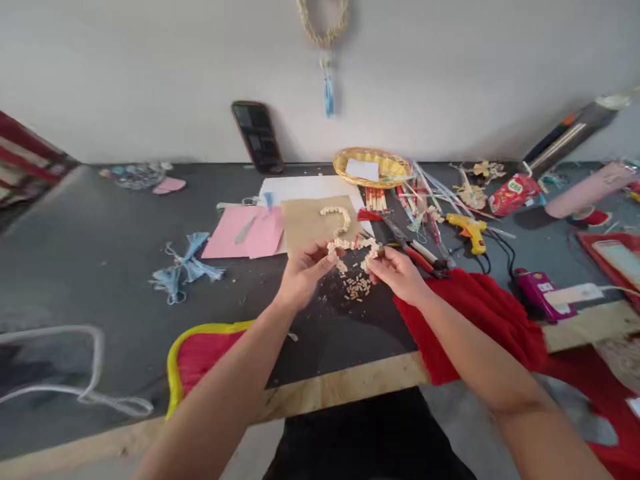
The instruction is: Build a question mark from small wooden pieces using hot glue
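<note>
Spanning left hand [306, 272] to right hand [400, 273] — cream strand [367, 244], pinched

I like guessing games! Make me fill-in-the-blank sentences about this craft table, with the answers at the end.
1. The left hand and right hand hold a beaded string, so ____ hands are on it.
2. The glue gun is coloured ____.
3. The phone is on the ____ side of the basket.
4. The fluffy cloth is coloured ____.

Answers: two; yellow; left; red
</note>
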`<control>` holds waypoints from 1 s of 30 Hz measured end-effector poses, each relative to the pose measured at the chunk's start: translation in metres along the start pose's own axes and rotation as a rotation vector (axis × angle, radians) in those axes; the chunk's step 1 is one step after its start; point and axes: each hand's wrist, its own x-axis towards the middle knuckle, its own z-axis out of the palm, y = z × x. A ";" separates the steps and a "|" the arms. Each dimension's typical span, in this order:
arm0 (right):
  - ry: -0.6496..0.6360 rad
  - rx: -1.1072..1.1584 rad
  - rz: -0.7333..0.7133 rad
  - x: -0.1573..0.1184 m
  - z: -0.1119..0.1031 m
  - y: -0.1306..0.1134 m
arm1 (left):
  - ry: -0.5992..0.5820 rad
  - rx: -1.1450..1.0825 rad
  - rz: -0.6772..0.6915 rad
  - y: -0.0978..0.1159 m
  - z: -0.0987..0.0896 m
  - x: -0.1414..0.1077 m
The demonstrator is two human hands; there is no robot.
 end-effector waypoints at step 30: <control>0.039 -0.051 -0.048 -0.005 0.004 0.000 | 0.065 0.124 -0.087 0.002 0.007 -0.003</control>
